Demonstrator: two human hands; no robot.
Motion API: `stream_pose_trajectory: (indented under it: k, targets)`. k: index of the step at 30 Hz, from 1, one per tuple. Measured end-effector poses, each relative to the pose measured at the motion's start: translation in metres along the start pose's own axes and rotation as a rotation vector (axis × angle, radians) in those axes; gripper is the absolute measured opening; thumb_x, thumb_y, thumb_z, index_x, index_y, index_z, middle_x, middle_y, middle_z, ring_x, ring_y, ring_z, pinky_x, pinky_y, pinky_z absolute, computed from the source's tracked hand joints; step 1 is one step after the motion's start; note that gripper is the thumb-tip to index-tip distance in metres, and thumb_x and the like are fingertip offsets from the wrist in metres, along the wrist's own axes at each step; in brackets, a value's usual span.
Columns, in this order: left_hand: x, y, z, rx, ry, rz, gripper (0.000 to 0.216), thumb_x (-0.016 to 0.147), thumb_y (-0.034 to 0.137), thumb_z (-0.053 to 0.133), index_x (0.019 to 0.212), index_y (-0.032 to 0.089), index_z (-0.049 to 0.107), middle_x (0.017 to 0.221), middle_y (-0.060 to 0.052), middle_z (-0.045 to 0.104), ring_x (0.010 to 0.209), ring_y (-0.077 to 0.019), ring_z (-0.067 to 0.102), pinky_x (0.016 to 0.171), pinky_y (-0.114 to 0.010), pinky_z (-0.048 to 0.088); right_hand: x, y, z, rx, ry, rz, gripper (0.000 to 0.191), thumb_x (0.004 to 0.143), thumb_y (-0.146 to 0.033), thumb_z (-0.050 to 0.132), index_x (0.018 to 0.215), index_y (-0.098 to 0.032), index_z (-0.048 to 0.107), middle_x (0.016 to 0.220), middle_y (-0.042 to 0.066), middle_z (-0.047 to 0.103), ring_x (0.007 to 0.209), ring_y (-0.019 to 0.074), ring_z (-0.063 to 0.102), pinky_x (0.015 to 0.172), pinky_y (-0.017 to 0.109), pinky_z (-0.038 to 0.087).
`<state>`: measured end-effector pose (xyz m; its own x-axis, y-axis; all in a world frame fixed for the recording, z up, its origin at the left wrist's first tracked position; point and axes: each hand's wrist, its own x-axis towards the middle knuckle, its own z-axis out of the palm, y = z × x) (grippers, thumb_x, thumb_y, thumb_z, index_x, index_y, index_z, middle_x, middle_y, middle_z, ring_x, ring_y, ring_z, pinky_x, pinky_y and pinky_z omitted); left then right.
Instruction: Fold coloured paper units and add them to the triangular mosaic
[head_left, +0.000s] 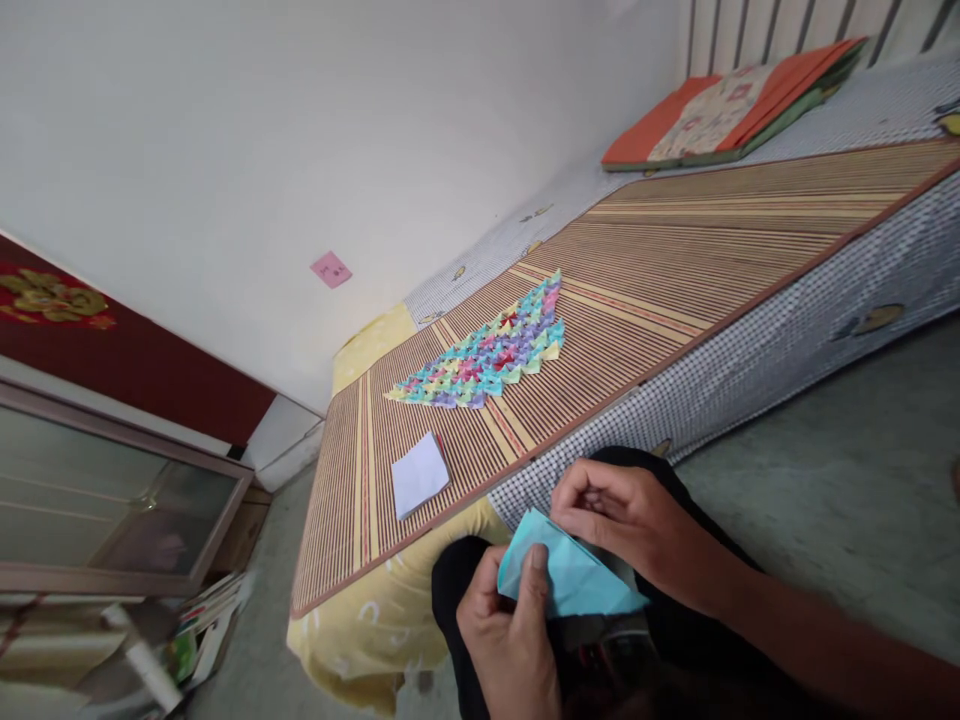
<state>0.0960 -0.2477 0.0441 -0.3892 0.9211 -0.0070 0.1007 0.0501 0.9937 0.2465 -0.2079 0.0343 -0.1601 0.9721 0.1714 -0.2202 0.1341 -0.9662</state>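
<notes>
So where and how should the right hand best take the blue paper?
Probably by its pointed tip, pinched lightly from the person's right: the left hand grips the opposite end of the blue paper, while that tip tapers out clear of both hands, and the sheet looks thin.

The left hand pinches, thumb laid nearly straight over bent fingers, while the right hand, near it, curls its fingers toward the thumb, its bare forearm slanting from the lower right.

Folded turquoise paper slants in the left hand.
</notes>
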Motion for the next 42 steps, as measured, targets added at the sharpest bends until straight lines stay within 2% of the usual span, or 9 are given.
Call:
stream_pose_trajectory:
  k: [3, 7, 14, 26, 28, 32, 37, 42]
  targets:
    - [-0.0007, 0.0008, -0.0007, 0.027, 0.007, 0.022, 0.042, 0.067, 0.055, 0.084, 0.065, 0.015, 0.073, 0.053, 0.003, 0.049, 0.052, -0.0107, 0.039, 0.049, -0.021, 0.035, -0.0004, -0.0020, 0.0019, -0.069, -0.014, -0.066, 0.010, 0.085, -0.025, 0.069, 0.078, -0.019, 0.065, 0.076, 0.001, 0.062, 0.073, 0.0158, 0.057, 0.067, 0.028, 0.046]
    - [-0.0014, 0.0019, -0.0015, 0.026, -0.025, 0.008, 0.043, 0.069, 0.056, 0.083, 0.068, 0.014, 0.074, 0.056, 0.003, 0.049, 0.054, -0.0108, 0.039, 0.050, -0.021, 0.036, -0.0014, -0.0049, 0.0049, -0.133, -0.002, -0.160, 0.010, 0.083, -0.021, 0.069, 0.074, -0.020, 0.064, 0.079, 0.001, 0.064, 0.075, 0.0162, 0.057, 0.069, 0.028, 0.046]
    - [-0.0025, 0.0028, -0.0003, -0.018, -0.116, -0.077, 0.044, 0.069, 0.056, 0.083, 0.068, 0.013, 0.071, 0.058, 0.002, 0.051, 0.056, -0.0106, 0.039, 0.051, -0.020, 0.036, -0.0013, -0.0032, 0.0071, -0.125, 0.036, -0.102, 0.012, 0.083, -0.023, 0.065, 0.073, -0.020, 0.062, 0.076, 0.002, 0.065, 0.074, 0.0182, 0.061, 0.069, 0.030, 0.048]
    - [-0.0050, 0.0052, -0.0007, -0.062, -0.216, -0.097, 0.041, 0.072, 0.053, 0.082, 0.068, 0.013, 0.071, 0.059, 0.002, 0.053, 0.056, -0.0101, 0.042, 0.051, -0.020, 0.038, -0.0047, 0.0002, 0.0082, -0.226, 0.110, -0.180, 0.009, 0.082, -0.019, 0.063, 0.073, -0.019, 0.064, 0.074, 0.001, 0.069, 0.070, 0.0162, 0.064, 0.066, 0.027, 0.051]
    - [-0.0048, 0.0037, -0.0024, -0.069, -0.227, -0.108, 0.041, 0.073, 0.053, 0.081, 0.073, 0.013, 0.073, 0.060, 0.001, 0.055, 0.056, -0.0107, 0.044, 0.053, -0.020, 0.039, -0.0049, -0.0003, 0.0076, -0.266, 0.134, -0.184, 0.008, 0.083, -0.018, 0.064, 0.075, -0.019, 0.065, 0.071, 0.000, 0.068, 0.067, 0.0151, 0.062, 0.064, 0.026, 0.050]
    - [-0.0039, 0.0003, -0.0072, -0.075, -0.218, -0.112, 0.043, 0.074, 0.050, 0.082, 0.096, 0.013, 0.077, 0.061, 0.000, 0.061, 0.058, -0.0137, 0.054, 0.057, -0.022, 0.044, -0.0065, -0.0009, 0.0060, -0.314, 0.184, -0.191, 0.006, 0.084, -0.019, 0.065, 0.078, -0.020, 0.067, 0.070, -0.002, 0.066, 0.066, 0.0136, 0.060, 0.063, 0.024, 0.048]
    - [-0.0056, -0.0018, -0.0095, -0.150, -0.280, -0.152, 0.041, 0.079, 0.051, 0.078, 0.089, 0.012, 0.079, 0.068, -0.005, 0.068, 0.066, -0.0184, 0.060, 0.064, -0.027, 0.048, -0.0082, -0.0001, 0.0067, -0.300, 0.186, -0.207, 0.006, 0.086, -0.020, 0.066, 0.079, -0.020, 0.067, 0.071, -0.002, 0.067, 0.067, 0.0133, 0.061, 0.064, 0.024, 0.048]
    - [-0.0063, -0.0028, -0.0090, -0.174, -0.341, -0.142, 0.041, 0.082, 0.053, 0.074, 0.087, 0.012, 0.079, 0.065, -0.003, 0.063, 0.062, -0.0156, 0.053, 0.058, -0.024, 0.042, -0.0074, 0.0013, 0.0095, -0.304, 0.181, -0.235, 0.007, 0.085, -0.018, 0.067, 0.079, -0.020, 0.067, 0.071, -0.003, 0.067, 0.066, 0.0125, 0.061, 0.064, 0.023, 0.048]
